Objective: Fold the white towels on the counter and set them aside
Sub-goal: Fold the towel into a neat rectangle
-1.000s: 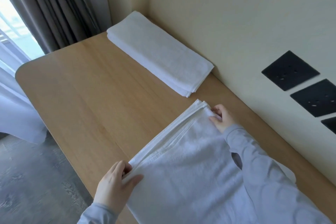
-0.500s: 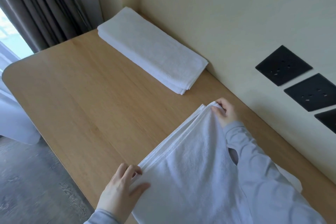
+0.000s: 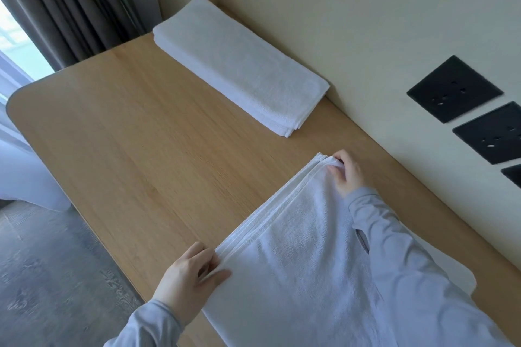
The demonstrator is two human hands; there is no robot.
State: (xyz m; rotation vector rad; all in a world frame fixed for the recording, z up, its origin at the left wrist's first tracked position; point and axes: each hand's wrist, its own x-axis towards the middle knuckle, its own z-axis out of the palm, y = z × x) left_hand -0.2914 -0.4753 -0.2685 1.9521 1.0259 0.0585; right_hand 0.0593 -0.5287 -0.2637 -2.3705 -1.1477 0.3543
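Observation:
A white towel [image 3: 298, 259] lies spread on the wooden counter [image 3: 146, 155] in front of me, with several layered edges along its far side. My left hand [image 3: 189, 282] pinches the near-left corner of those edges, thumb on top. My right hand [image 3: 345, 172] grips the far corner by the wall, fingers curled round the cloth. My grey right sleeve lies across the towel and hides part of it. A second white towel [image 3: 239, 65], folded into a long flat stack, rests against the wall at the back of the counter.
The cream wall [image 3: 352, 22] runs along the counter's right side and bears black socket plates [image 3: 454, 89]. Dark curtains [image 3: 64, 0] hang at the back left beside a bright window. The counter's rounded left edge drops to a grey floor [image 3: 48, 270].
Both hands keep their hold on the towel's far corners and have shifted only a little with it. The camera has panned, so the scene sits lower and to the right.

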